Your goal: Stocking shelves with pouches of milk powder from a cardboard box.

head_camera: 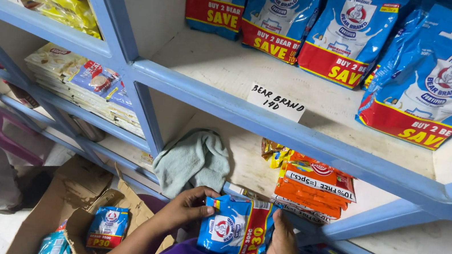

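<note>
The fingers of the left hand (189, 204) curl around the left edge of a small blue milk powder pouch (237, 226), and the right hand (280, 244) clamps its right edge. The pouch hangs in the air just before the front edge of the lower shelf (244, 164). I think it may slip down to the cardboard box (64, 205) below, because only the edges are pinched. It may also catch the grey cloth (193, 160) or push the orange sachets (313, 186).

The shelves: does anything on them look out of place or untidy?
Yes. A crumpled grey-green cloth lies on the middle shelf among packaged goods, beside the orange packets. It is not merchandise and hangs over the shelf edge.
</note>
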